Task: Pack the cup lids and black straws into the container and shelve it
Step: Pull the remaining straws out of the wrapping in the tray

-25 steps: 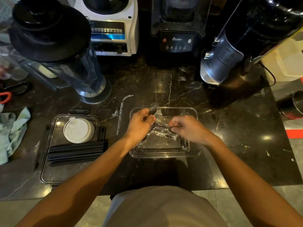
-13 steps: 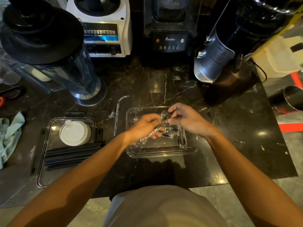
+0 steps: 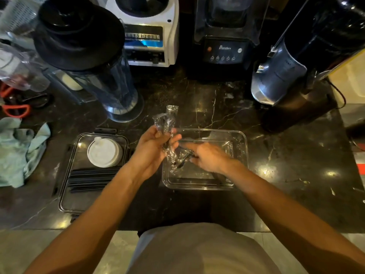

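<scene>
A clear plastic container (image 3: 240, 139) lies on the black marble counter in front of me. My left hand (image 3: 153, 149) is over its left edge, shut on a bunch of clear-wrapped black items (image 3: 167, 125) that stick up from the fist. My right hand (image 3: 207, 158) reaches into the container, fingers on more wrapped black pieces (image 3: 182, 159); whether it grips them is unclear. To the left lies a clear lid-like tray (image 3: 67, 194) carrying a stack of white cup lids (image 3: 103, 153) and a row of black straws (image 3: 90, 179).
Blenders line the back: a tall jar with a black lid (image 3: 83, 56), a white machine (image 3: 148, 36), a black one (image 3: 225, 46) and a steel-bodied one (image 3: 280, 76). A pale green cloth (image 3: 17, 151) and red-handled scissors (image 3: 15, 110) lie at the far left.
My left hand has lifted a bunch of wrapped items up and to the left of the container. My right hand dropped lower into the container. The view has shifted slightly.
</scene>
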Tool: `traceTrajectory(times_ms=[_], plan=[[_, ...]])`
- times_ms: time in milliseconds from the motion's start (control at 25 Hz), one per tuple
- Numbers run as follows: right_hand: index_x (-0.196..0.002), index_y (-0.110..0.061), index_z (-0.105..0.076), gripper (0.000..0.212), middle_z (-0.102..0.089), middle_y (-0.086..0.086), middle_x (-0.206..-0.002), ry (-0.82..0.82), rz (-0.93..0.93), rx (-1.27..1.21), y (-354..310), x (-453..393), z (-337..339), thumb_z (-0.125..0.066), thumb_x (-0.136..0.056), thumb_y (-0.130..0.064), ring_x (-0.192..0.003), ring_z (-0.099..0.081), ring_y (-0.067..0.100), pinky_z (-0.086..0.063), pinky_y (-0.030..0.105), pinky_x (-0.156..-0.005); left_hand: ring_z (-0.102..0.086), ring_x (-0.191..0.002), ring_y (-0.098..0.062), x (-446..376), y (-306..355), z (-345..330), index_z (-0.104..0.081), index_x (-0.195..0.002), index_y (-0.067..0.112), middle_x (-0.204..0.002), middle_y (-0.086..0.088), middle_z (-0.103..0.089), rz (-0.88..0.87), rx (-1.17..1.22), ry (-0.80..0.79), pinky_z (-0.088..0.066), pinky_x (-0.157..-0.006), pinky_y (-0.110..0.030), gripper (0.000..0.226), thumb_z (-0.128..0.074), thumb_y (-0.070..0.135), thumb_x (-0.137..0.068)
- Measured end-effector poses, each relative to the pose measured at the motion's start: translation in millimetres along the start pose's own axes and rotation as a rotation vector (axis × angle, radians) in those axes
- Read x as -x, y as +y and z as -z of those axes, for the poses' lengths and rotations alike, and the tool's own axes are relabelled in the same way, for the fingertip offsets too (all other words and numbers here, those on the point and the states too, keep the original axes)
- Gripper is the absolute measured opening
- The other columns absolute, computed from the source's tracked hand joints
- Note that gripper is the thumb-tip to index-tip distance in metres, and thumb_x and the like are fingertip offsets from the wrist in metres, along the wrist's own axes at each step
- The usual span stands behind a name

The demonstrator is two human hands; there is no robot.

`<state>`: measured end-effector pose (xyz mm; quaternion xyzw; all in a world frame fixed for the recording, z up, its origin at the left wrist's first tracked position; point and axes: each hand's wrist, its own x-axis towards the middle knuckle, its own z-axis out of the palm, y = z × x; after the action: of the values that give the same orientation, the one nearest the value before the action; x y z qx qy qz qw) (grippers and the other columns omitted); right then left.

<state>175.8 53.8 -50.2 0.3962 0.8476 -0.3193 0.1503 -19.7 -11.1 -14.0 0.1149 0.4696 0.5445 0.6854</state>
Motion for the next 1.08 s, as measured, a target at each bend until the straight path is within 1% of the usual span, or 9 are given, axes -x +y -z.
traceTrajectory(times_ms=[120, 160, 320, 440, 560, 640, 760, 960, 1080], plan=[[-0.146, -0.039, -0.048, 0.053, -0.069, 0.002, -0.11, -0.042, 0.066, 0.127, -2.8, -4.1, -15.6, -0.062, -0.1, -0.016, -0.084, -0.063, 0.014, -0.057, 0.042, -0.089, -0.073, -0.106, -0.026, 2.7, 7.6, 4.8, -0.055, -0.126, 0.008, -0.106, -0.012, -0.07, 0.038, 0.094, -0.043, -0.062, -0.085, -0.035, 0.028, -0.045, -0.005, -0.103], [-0.138, -0.035, -0.055, 0.046, -0.068, 0.001, -0.109, -0.011, 0.077, 0.144, 0.4, -3.8, -17.2, -0.063, -0.098, -0.012, -0.088, -0.066, 0.016, -0.056, 0.045, -0.093, -0.073, -0.107, -0.027, 2.9, 8.3, 5.0, -0.055, -0.128, 0.006, -0.105, -0.012, -0.07, 0.042, 0.097, -0.033, -0.062, -0.086, -0.035, 0.03, -0.046, -0.007, -0.102], [-0.123, -0.026, -0.065, 0.026, -0.068, -0.001, -0.108, 0.087, 0.086, 0.152, 17.2, 6.6, -12.5, -0.064, -0.099, -0.016, -0.093, -0.068, 0.016, -0.057, 0.039, -0.09, -0.074, -0.106, -0.027, -0.8, 7.8, 6.2, -0.06, -0.119, -0.002, -0.1, -0.012, -0.07, 0.067, 0.078, 0.024, -0.062, -0.087, -0.036, 0.024, -0.05, -0.01, -0.099], [-0.118, -0.024, -0.07, 0.02, -0.062, -0.006, -0.102, 0.183, 0.006, -0.184, 27.6, 21.1, -2.6, -0.066, -0.099, -0.026, -0.087, -0.063, 0.011, -0.052, 0.029, -0.078, -0.075, -0.097, -0.023, -4.3, 4.1, 3.5, -0.063, -0.111, -0.001, -0.098, -0.011, -0.069, 0.075, 0.06, 0.041, -0.063, -0.084, -0.034, 0.02, -0.053, -0.01, -0.096], [-0.103, -0.023, -0.074, 0.008, -0.062, -0.011, -0.079, 0.272, -0.088, -0.648, 27.0, 34.3, 7.8, -0.066, -0.1, -0.022, -0.063, -0.056, 0.002, -0.044, 0.019, -0.063, -0.075, -0.098, -0.024, -6.6, -1.7, -5.1, -0.06, -0.119, -0.001, -0.101, -0.011, -0.071, 0.093, 0.018, 0.026, -0.063, -0.087, -0.036, 0.026, -0.054, -0.009, -0.096], [-0.098, -0.02, -0.073, 0.013, -0.059, -0.011, -0.058, 0.3, -0.13, -0.859, 23.1, 43.4, 14.9, -0.061, -0.103, -0.019, -0.048, -0.049, 0.005, -0.045, 0.022, -0.057, -0.074, -0.106, -0.03, -8.3, -7.6, -15.0, -0.059, -0.125, -0.001, -0.113, -0.016, -0.073, 0.104, -0.036, 0.04, -0.062, -0.091, -0.04, 0.03, -0.053, -0.009, -0.097], [-0.105, -0.011, -0.073, 0.012, -0.058, -0.003, -0.061, 0.306, -0.149, -1.118, 21.6, 49.2, 22.3, -0.062, -0.101, -0.013, -0.051, -0.048, 0.011, -0.046, 0.027, -0.056, -0.074, -0.109, -0.03, -9.5, -21.2, -29.0, -0.054, -0.131, 0.0, -0.121, -0.02, -0.073, 0.131, -0.129, 0.032, -0.06, -0.095, -0.042, 0.037, -0.051, -0.014, -0.097], [-0.102, 0.003, -0.068, 0.015, -0.064, 0.001, -0.067, 0.351, -0.209, -1.152, -3.1, 38.9, 22.8, -0.068, -0.098, -0.011, -0.05, -0.054, 0.009, -0.046, 0.021, -0.046, -0.065, -0.117, -0.044, -10.5, -46.2, -38.3, -0.053, -0.133, -0.008, -0.122, -0.034, -0.065, 0.169, -0.16, -0.082, -0.049, -0.107, -0.056, 0.048, -0.052, -0.019, -0.086], [-0.1, 0.001, -0.073, 0.016, -0.065, -0.004, -0.067, 0.334, -0.228, -0.99, -13.2, 31.6, 22.2, -0.063, -0.1, -0.011, -0.044, -0.055, -0.002, -0.04, 0.011, -0.044, -0.068, -0.115, -0.036, -8.1, -50.0, -38.2, -0.055, -0.128, -0.008, -0.128, -0.032, -0.065, 0.214, -0.077, -0.01, -0.055, -0.101, -0.049, 0.033, -0.052, -0.008, -0.096]])
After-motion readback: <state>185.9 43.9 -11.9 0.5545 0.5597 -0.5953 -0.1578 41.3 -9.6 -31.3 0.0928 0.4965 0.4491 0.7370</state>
